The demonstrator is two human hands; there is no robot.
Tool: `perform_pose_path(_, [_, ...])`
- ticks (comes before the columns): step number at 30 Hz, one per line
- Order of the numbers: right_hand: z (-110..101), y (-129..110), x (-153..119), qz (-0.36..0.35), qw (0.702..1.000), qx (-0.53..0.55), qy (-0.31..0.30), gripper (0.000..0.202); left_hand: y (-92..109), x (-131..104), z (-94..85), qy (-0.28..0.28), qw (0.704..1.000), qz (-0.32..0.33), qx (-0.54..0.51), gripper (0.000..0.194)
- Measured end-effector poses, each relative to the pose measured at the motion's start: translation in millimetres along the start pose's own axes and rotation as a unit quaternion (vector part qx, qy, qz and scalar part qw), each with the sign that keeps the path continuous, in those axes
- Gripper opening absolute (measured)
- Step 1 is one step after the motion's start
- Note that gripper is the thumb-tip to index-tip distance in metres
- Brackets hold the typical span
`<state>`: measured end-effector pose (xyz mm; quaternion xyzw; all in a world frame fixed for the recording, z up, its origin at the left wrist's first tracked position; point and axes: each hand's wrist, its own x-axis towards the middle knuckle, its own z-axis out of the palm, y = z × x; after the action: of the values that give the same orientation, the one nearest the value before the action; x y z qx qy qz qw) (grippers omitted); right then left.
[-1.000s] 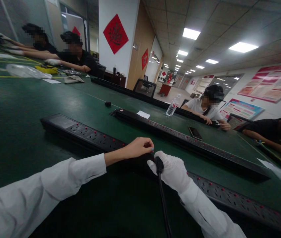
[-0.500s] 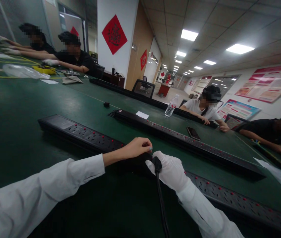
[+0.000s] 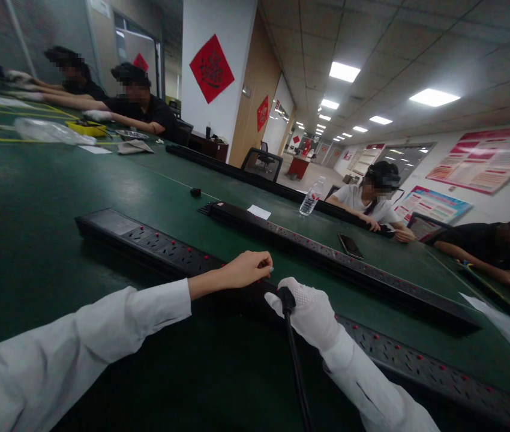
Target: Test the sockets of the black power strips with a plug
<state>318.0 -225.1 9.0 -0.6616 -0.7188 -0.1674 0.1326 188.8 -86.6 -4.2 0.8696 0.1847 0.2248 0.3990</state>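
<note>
A long black power strip (image 3: 171,249) with rows of sockets and small red dots lies slantwise across the table before me. My left hand (image 3: 248,268) is bare and rests over its middle, fingers curled in toward the thumb. Anything at those fingertips is too small or hidden to make out. Close beside it, my right hand (image 3: 313,309) in a white dotted glove is closed around a black plug (image 3: 287,298), held over the strip. From the plug a black cable (image 3: 297,372) hangs toward me. Whether the plug's face touches a socket is hidden.
A second power strip (image 3: 327,258) lies behind, with a phone (image 3: 350,246), a water bottle (image 3: 312,197), white paper (image 3: 259,212) and a small black piece (image 3: 195,192) nearby. Clear plastic (image 3: 50,131) lies at far left. Several people sit working around the green table (image 3: 34,198).
The view has shifted slightly, so the background sits a little lower and to the right. My left fingertips have moved a touch left, away from the plug; the right hand's grip is unchanged.
</note>
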Motion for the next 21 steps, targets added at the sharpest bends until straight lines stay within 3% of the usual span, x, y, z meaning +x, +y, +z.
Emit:
perform_pose_path(4, [1.4,1.6,-2.2,0.002,1.0,0.006,0.024,0.031,-1.4,-0.1,-3.1,-0.001,0.997,-0.014,0.074,0.014])
perform_pose_path(11, [-6.9,2.1,-1.2,0.087,0.983,0.139,0.085,0.023,-6.1,2.3,-2.9,-0.006,1.0,-0.017,0.008,0.013])
perform_pose_path(15, [-2.1,-6.3,9.6,0.092,0.989,0.076,0.086,0.027,-10.6,6.0,-2.6,0.016,0.996,-0.037,-0.079,0.013])
perform_pose_path(21, [5.3,-26.1,28.0,0.018,0.998,-0.046,0.048,0.034,-16.4,10.4,-0.1,0.056,0.981,-0.081,-0.166,0.011])
